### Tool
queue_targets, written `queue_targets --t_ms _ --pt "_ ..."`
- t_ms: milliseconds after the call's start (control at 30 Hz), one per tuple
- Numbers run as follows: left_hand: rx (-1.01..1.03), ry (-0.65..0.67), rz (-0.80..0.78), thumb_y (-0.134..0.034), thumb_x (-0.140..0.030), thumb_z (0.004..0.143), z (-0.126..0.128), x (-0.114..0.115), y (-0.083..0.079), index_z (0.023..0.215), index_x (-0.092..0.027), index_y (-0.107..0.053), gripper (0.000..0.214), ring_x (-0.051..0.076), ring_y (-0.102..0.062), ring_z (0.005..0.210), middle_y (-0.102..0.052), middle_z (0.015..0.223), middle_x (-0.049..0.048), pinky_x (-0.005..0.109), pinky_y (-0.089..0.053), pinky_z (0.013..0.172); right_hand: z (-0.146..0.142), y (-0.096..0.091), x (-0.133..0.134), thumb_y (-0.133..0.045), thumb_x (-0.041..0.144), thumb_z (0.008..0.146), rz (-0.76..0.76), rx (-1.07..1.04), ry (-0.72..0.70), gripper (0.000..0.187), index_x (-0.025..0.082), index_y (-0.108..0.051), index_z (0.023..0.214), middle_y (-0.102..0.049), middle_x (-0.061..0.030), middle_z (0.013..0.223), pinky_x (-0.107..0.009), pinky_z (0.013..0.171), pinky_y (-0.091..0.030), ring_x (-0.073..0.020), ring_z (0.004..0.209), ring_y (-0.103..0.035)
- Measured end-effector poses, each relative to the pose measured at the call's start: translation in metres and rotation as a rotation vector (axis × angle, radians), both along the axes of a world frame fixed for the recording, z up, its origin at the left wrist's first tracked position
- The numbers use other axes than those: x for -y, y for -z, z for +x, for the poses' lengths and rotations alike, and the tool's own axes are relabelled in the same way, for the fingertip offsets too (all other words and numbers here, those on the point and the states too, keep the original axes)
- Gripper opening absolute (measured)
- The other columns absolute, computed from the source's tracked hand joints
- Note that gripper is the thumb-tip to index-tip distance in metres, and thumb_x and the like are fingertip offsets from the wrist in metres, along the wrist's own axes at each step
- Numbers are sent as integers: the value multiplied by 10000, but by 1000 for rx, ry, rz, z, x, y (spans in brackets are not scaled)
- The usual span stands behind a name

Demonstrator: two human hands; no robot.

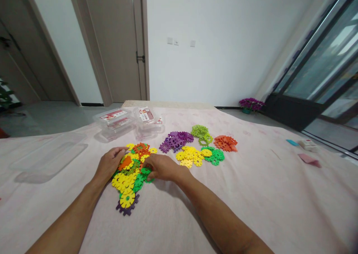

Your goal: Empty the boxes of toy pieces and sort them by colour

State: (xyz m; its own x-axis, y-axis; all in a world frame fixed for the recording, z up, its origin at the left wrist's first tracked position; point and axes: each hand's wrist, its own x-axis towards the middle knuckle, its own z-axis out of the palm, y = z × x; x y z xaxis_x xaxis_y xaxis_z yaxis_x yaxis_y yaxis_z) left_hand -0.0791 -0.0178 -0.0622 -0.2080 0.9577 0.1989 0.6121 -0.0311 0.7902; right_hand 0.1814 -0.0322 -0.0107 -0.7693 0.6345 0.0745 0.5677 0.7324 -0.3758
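Observation:
A mixed pile of flat plastic building pieces (pixel 125 183), mostly yellow and green with some orange, lies on the cloth in front of me. My left hand (pixel 109 162) rests against the pile's left edge, its fingers loosely bent and apart, holding nothing I can see. At the right side of the pile, my right hand (pixel 162 167) has thumb and fingers closed on a green notched disc (pixel 147 173). Closest to me, a yellow notched disc (pixel 127 199) lies over a dark purple square piece (pixel 135 201).
Sorted heaps lie to the right: purple pieces (pixel 177 139), lime pieces (pixel 200 131), orange-red pieces (pixel 225 143), yellow pieces (pixel 190 155) and green pieces (pixel 214 156). Clear plastic boxes (pixel 114 119) stand behind, with a clear tray (pixel 53 153) at left. A pink cloth (pixel 309 160) lies far right.

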Motion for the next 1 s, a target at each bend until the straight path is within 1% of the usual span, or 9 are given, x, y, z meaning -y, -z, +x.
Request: queue_targets --t_ms 100,233,367,567,633,733,833,933,1000 --pt "-4 6 -1 -522 -512 830 -2 -1 2 1101 -231 -763 459 250 -693 1047 -764 1162 55 327 -510 923 -1 5 -2 -840 330 772 24 2 -29 368 227 -692 1093 -658 -18 1022 -241 671 -361 -177 899 -585" --pt "-24 -5 -10 -526 -518 828 -2 -2 2 1092 -238 -767 454 250 -700 1030 -770 1139 51 314 -517 892 -1 7 0 -833 305 773 43 -21 -37 320 235 -706 1058 -636 -8 995 -234 656 -356 -163 864 -579" --pt "-42 -18 -20 -537 -511 826 -2 -2 1 1092 -230 -768 451 235 -705 1003 -772 1135 43 290 -519 867 -1 3 2 -814 304 785 61 -5 -20 308 215 -695 1054 -629 -17 1026 -231 638 -344 -157 852 -574" --pt "-27 -5 -30 -538 -493 839 -3 -3 4 1109 -232 -761 436 227 -691 1038 -759 1178 32 294 -501 920 2 -8 0 -775 333 837 86 28 20 213 181 -705 969 -676 -40 990 -248 655 -331 -177 889 -584" --pt "-24 -8 -34 -537 -484 842 -3 -2 3 1108 -233 -761 429 229 -690 1041 -758 1180 32 300 -499 926 5 -11 -2 -767 356 846 60 36 46 214 183 -710 957 -689 -33 944 -248 644 -316 -170 846 -583" --pt "-35 -13 -35 -532 -475 845 -2 -2 2 1115 -239 -761 425 229 -693 1034 -762 1171 27 300 -498 921 10 -13 -4 -767 373 844 -7 -9 88 222 194 -716 963 -699 -15 901 -238 630 -310 -157 803 -588" --pt "-59 -11 -28 -527 -477 847 -2 -1 0 1115 -241 -763 428 230 -693 1037 -765 1165 23 295 -496 916 16 -17 -6 -782 343 824 -51 -71 173 246 208 -729 1022 -711 -6 885 -230 625 -321 -151 782 -603" --pt "-71 -3 -33 -519 -480 855 -2 0 -1 1127 -237 -759 436 233 -687 1054 -760 1178 28 301 -489 928 23 -27 -8 -813 339 791 -120 -129 193 313 207 -744 1067 -730 -7 885 -225 642 -358 -145 773 -624" --pt "-70 -3 -45 -520 -485 858 -2 0 -1 1134 -238 -754 438 234 -684 1056 -759 1177 31 308 -486 929 32 -38 -11 -789 318 815 -119 -217 223 274 186 -751 1052 -745 -21 915 -226 678 -396 -144 795 -643"
